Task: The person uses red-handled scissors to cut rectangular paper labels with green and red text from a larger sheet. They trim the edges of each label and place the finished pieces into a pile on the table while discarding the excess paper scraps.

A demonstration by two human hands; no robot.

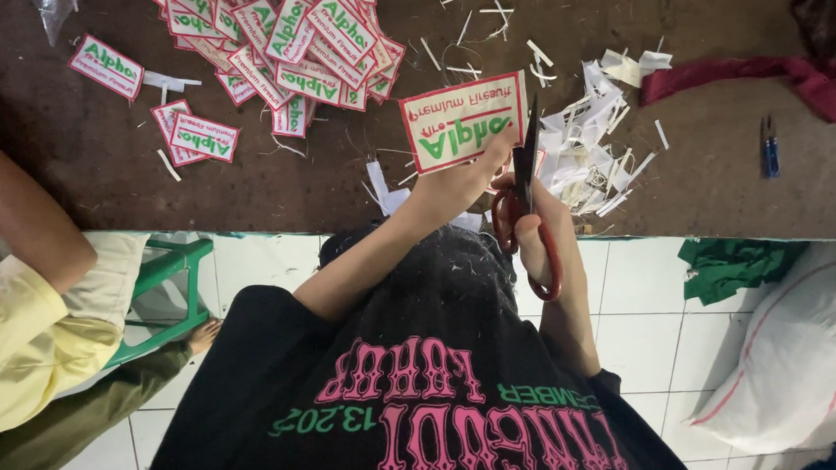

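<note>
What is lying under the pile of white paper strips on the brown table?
Under the white paper strips, only the brown table shows at the edges. Whatever lies beneath the pile's middle is covered.

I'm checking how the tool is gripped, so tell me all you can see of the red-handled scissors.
The scissors have looped red handles, seemingly plastic, and dark metal blades pointing up and away from the person. The right hand grips them, fingers through the loops. The blades meet the right edge of a white label with red border and green lettering, pinched by the left hand. They are held above the brown table, near a pile of white offcuts.
</note>
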